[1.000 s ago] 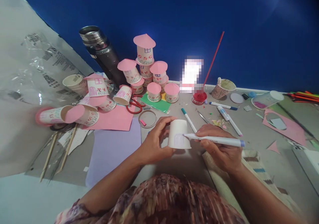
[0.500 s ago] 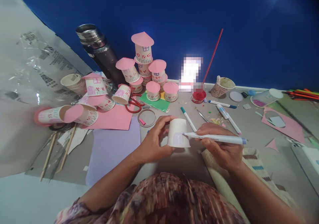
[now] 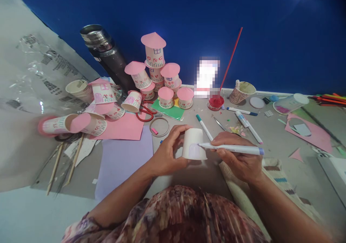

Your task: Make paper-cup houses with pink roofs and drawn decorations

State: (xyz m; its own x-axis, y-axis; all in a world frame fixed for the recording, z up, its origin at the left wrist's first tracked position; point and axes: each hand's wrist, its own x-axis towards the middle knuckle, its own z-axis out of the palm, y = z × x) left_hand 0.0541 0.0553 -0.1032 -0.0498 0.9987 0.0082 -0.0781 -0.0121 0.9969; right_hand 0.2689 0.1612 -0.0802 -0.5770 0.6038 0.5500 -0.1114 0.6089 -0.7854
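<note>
My left hand (image 3: 169,153) is closed round the left side of a white paper cup (image 3: 192,136), held upside down with its rim at the bottom. A pale lilac arched patch shows on the side of the cup that faces me. My right hand (image 3: 240,156) pinches a white felt-tip marker (image 3: 235,149) with a lilac end. The marker's tip meets the cup at the upper right edge of that patch. Behind the hands lie a green-ended marker (image 3: 204,127) and small scissors or tweezers with metal tips (image 3: 219,123).
Decorated paper-cup houses (image 3: 155,55) with pink cone roofs stand stacked at the back, beside a dark thermos flask (image 3: 110,59). Red-handled scissors (image 3: 146,115), a tape ring (image 3: 159,126) and lilac paper (image 3: 124,167) lie left. More markers (image 3: 248,127) and a patterned cup (image 3: 242,92) are right.
The lilac patch on the cup looks more filled, with a clearer arched top. The marker has shifted slightly in my right hand; my left hand keeps its hold on the cup.
</note>
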